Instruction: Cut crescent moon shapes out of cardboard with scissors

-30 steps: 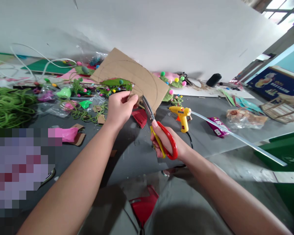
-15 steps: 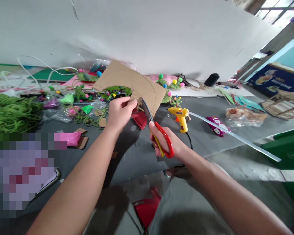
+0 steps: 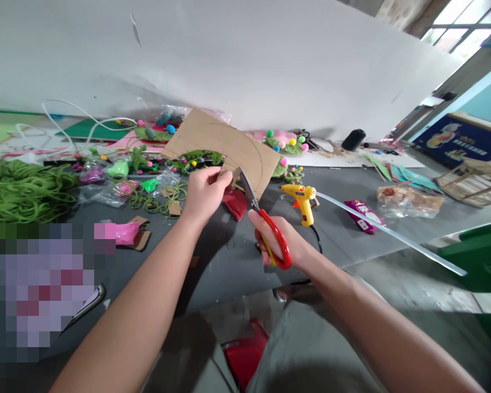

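A brown sheet of cardboard [image 3: 213, 131] with a drawn curved line and a curved cut edge is held up over the table. My left hand [image 3: 207, 196] pinches its near edge between thumb and fingers. My right hand [image 3: 276, 234] is closed around the red and yellow handles of a pair of scissors [image 3: 284, 248], whose blades point up and left at the cardboard beside my left thumb. Part of the blades is hidden by the cardboard. A dark red piece [image 3: 234, 203] lies on the table beneath the blades.
A yellow glue gun [image 3: 305, 204] with a long clear glue stick [image 3: 393, 232] lies right of the scissors. A purple packet [image 3: 364, 215] sits beyond it. Green yarn [image 3: 20, 188] is heaped at left, and pink clay [image 3: 125, 233] lies nearer. A white panel [image 3: 229, 60] stands behind.
The view has shifted slightly, so most things appear a little lower and to the right. Both hands keep their hold on the cardboard and scissors, which show little other change.
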{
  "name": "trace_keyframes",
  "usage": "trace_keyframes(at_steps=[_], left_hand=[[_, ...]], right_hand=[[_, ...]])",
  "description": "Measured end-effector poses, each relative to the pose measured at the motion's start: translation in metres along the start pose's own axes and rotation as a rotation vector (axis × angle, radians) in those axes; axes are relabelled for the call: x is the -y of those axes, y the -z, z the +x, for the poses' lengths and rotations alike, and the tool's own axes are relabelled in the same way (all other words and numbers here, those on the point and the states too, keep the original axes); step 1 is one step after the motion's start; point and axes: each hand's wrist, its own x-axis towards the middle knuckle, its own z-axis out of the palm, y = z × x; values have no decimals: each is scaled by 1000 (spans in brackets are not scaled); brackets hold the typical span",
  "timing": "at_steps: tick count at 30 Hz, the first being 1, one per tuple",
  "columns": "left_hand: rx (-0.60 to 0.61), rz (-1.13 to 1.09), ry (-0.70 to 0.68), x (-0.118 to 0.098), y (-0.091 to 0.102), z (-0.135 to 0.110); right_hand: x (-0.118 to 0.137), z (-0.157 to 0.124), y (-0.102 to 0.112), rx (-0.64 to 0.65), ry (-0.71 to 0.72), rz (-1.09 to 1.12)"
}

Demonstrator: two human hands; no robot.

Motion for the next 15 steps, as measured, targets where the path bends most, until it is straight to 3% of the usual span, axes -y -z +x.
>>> trace_keyframes(at_steps=[7,11,15], left_hand=[[-17,43,3,-5,-2,-1],[20,-47,60,-3,-2,0],[-17,-35,-9,3,-3,1]], right_hand=[[-5,-4,-1,-7,26,-92],[-8,-5,-2,-20,20,-127],[-7,-8,-3,-29,33,-95]])
